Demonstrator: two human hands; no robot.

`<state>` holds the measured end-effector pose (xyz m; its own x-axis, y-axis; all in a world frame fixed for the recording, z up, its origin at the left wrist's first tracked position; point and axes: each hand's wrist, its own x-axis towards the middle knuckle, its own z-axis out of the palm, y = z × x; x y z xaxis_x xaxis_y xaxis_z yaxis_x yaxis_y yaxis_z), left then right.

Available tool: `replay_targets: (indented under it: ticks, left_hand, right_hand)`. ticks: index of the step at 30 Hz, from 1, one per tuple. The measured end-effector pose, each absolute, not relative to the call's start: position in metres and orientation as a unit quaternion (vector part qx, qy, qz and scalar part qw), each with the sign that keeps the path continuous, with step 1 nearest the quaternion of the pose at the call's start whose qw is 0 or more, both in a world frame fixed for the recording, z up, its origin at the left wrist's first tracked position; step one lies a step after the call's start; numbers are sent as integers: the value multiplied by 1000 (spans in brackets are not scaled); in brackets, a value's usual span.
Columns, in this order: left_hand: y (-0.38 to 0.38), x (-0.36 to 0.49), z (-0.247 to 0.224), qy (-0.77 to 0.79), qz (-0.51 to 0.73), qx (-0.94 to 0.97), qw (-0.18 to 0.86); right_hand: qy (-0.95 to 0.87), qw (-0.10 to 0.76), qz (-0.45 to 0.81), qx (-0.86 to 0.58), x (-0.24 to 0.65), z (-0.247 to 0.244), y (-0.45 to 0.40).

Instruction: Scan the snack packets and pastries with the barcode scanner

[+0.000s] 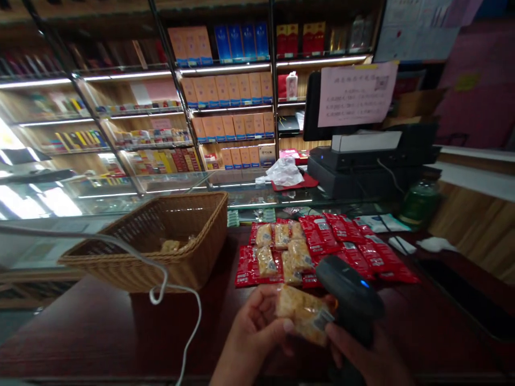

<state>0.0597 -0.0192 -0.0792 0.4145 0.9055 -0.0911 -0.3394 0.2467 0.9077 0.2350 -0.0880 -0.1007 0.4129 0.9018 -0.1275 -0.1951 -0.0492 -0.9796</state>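
Observation:
Pinched in my left hand [257, 327] is a clear-wrapped, pale yellow snack packet [300, 310] with a small printed label at its right end. My right hand [358, 348] grips a black barcode scanner [350, 287] with a lit blue light on top, and its fingertips also touch the packet's right end. Part of the right hand is dark and hidden by the scanner. Just beyond my hands lie several similar snack packets [300, 254] on top of red packets [322, 234], with more red packets [388, 260] to the right.
To the left stands a wicker basket [148, 262] with a few wrapped pieces inside. A white cable [197, 316] loops across the dark red counter [100, 332]. A dark flat object [462, 295], a green jar [420, 203] and a screen [311, 107] stand right. Stocked shelves line the back.

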Motion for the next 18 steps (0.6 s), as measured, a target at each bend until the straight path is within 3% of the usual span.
replay_targets:
  ticks: [10,18]
  left_hand:
    - [-22,66,-82,347,444,383,732]
    - [0,61,-88,394,552,401,616]
  right_hand:
    - [-244,628,420,-608,230,-103,-98]
    - [-354,618,390,-584,255,-123,-108]
